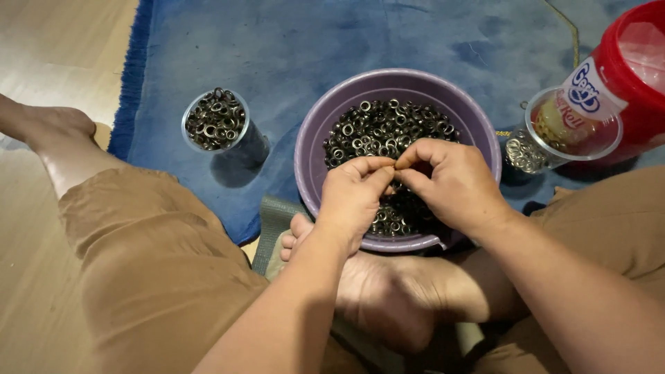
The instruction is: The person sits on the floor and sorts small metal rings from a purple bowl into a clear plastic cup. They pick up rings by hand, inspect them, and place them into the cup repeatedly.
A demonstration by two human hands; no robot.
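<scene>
- Blue rug (332, 41) covers the floor, with pale wooden boards along its left edge.
- Purple bowl (478, 131) sits on the rug before the crossed legs, filled with dark metal eyelets (388, 128).
- Red tub (634, 104) lies tipped at the far right.
- Clear cup (554, 149), in front of the tub, holds pale rings.
- Glass jar (217, 121), left of the bowl, is filled with dark eyelets.
- Left hand (352, 197) and right hand (454, 180) meet over the bowl, fingertips pinched narrow on one small piece (396, 166), too tiny to tell apart.
</scene>
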